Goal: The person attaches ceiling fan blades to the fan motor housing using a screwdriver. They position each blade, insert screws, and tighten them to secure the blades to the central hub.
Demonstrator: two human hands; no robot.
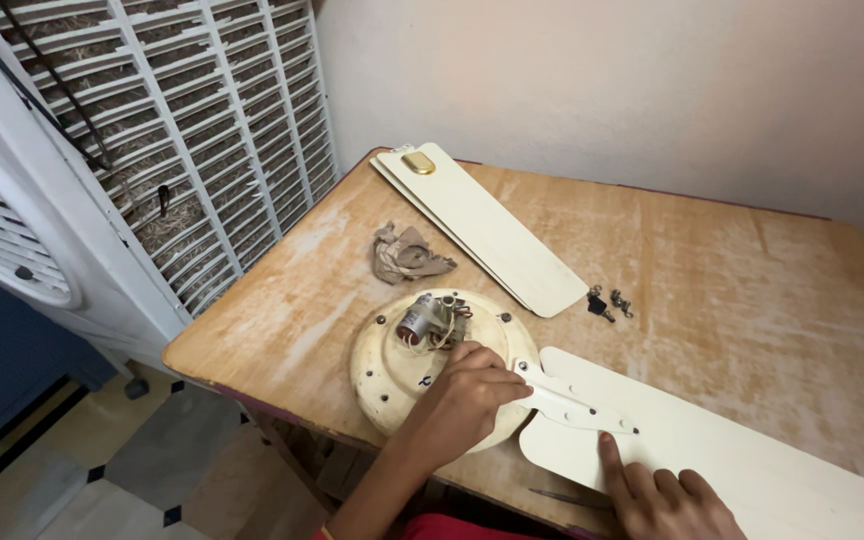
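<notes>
From the head camera, the left hand [467, 390] lies curled on the cream fan motor housing [392, 375] at the table's [752, 290] near edge, fingers pinching the blade bracket [567, 403]; the right hand [657, 495] presses flat and open on the fan blade [752, 455] beside it. Further back lie stacked blades [487, 230], a crumpled rag [407, 253] and small screws [607, 303].

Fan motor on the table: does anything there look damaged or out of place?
Yes. The fan motor lies with its capacitor and loose wires exposed. Small screws lie scattered beside the stacked blades, and the table surface is worn and blotchy.
</notes>
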